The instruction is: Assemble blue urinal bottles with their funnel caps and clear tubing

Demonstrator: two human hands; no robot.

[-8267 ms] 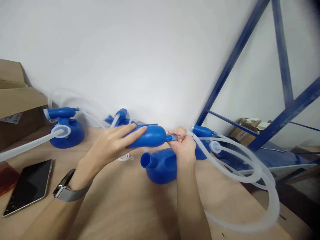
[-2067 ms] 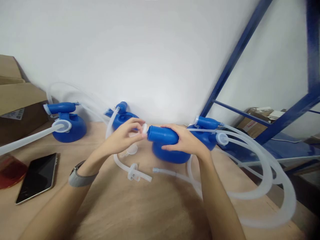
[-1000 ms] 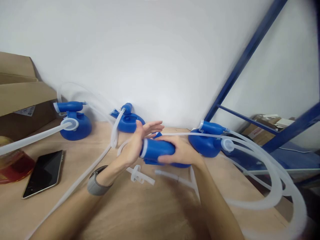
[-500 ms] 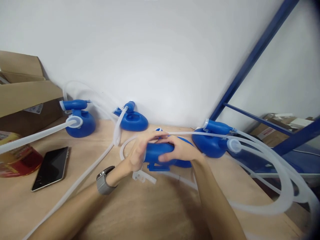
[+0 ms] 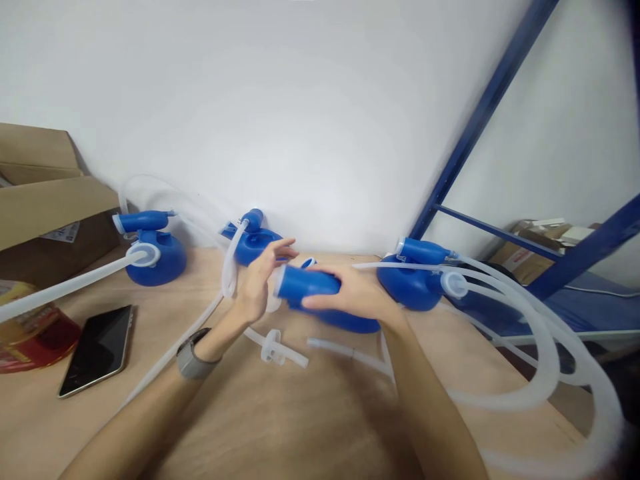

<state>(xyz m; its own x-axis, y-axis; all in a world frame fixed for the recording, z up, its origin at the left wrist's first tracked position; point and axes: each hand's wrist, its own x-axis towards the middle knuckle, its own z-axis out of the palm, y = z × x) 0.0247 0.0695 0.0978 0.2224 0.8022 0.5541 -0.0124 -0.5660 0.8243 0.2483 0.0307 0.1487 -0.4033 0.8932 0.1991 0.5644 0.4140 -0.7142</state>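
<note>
My right hand (image 5: 350, 293) is wrapped round a blue plastic bulb (image 5: 306, 283), held level above the wooden table (image 5: 280, 413). My left hand (image 5: 260, 283) is at the bulb's white left end, fingers stretched out and the palm against the cap. A blue round container (image 5: 350, 322) lies on the table just under the bulb. A clear tube with a white flange (image 5: 278, 348) lies in front of my hands.
Three more blue containers with hoses stand along the wall: far left (image 5: 155, 248), middle (image 5: 255, 241), right (image 5: 415, 280). Thick clear hoses (image 5: 540, 373) loop off to the right. A phone (image 5: 97, 348), a red packet (image 5: 30, 330), cardboard boxes (image 5: 45, 207) and a blue rack (image 5: 480, 127).
The left hand has opened from a curl round the bulb's end to stretched fingers, palm on the cap. The bulb has risen slightly and moved left.
</note>
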